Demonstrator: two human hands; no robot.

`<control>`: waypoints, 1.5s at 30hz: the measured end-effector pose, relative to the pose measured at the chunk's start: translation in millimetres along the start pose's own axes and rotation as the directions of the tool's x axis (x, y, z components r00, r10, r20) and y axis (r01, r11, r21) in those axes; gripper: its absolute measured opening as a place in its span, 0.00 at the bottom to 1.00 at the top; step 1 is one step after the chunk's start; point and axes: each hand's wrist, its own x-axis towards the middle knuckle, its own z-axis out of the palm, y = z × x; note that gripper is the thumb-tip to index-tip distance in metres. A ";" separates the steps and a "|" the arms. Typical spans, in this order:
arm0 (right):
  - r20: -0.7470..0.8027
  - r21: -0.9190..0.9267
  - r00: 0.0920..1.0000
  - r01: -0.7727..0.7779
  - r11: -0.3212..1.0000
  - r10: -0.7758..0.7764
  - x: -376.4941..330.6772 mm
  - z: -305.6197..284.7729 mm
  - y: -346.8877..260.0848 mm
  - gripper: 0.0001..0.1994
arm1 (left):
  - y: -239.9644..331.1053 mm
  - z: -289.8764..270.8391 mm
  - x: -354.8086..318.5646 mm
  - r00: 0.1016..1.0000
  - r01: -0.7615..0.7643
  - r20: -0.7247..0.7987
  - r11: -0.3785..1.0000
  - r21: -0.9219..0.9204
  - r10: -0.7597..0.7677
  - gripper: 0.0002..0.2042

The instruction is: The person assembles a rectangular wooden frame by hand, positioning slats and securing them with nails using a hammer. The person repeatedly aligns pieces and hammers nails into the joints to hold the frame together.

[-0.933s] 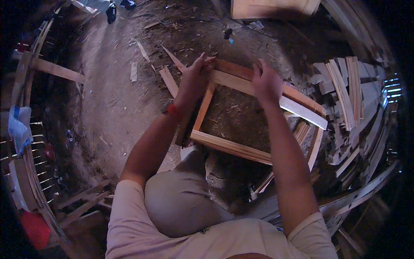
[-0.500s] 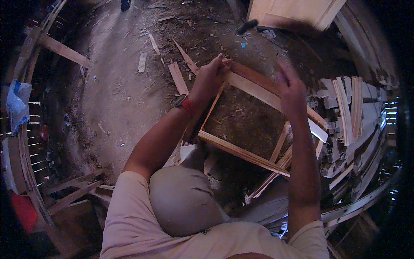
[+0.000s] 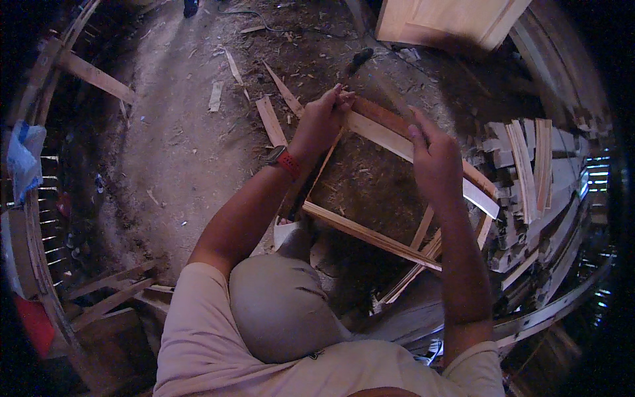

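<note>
A rectangular wooden frame [image 3: 383, 137] stands tilted in front of me, by my knees. My left hand [image 3: 323, 118], with a red-banded watch on its wrist, is at the frame's far left corner. Its fingertips are pinched together there; whatever lies between them is too small to make out. My right hand [image 3: 436, 155] is closed around the handle of a hammer [image 3: 359, 60], above the frame's far rail. The hammer's dark head is blurred and hangs in the air beyond my left hand, apart from the wood.
Wood offcuts [image 3: 271, 120] and shavings lie on the dirt floor beyond the frame. Stacked boards [image 3: 529, 172] fill the right side. A pale wooden panel [image 3: 450, 26] stands at the far right, and loose planks [image 3: 109, 304] lie at the lower left.
The hammer head has swung left and nearer, towards my left hand. My right hand has shifted slightly left with it. My left hand has stayed at the corner.
</note>
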 end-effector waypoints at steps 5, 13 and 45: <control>-0.002 -0.087 0.999 0.035 0.996 -0.035 -2.5 -0.2 3.6 0.17 | 1.9 0.0 1.0 0.997 0.066 0.030 0.997 0.027 -0.066 0.19; -0.016 -0.076 0.999 0.043 0.996 -0.045 -5.9 5.3 1.5 0.17 | -5.2 0.8 1.4 0.999 0.026 0.034 0.999 -0.048 -0.025 0.18; 0.027 -0.046 0.973 -0.230 0.972 0.231 -39.9 3.9 128.2 0.29 | -15.2 2.3 1.3 0.999 0.019 0.052 0.995 -0.102 -0.014 0.10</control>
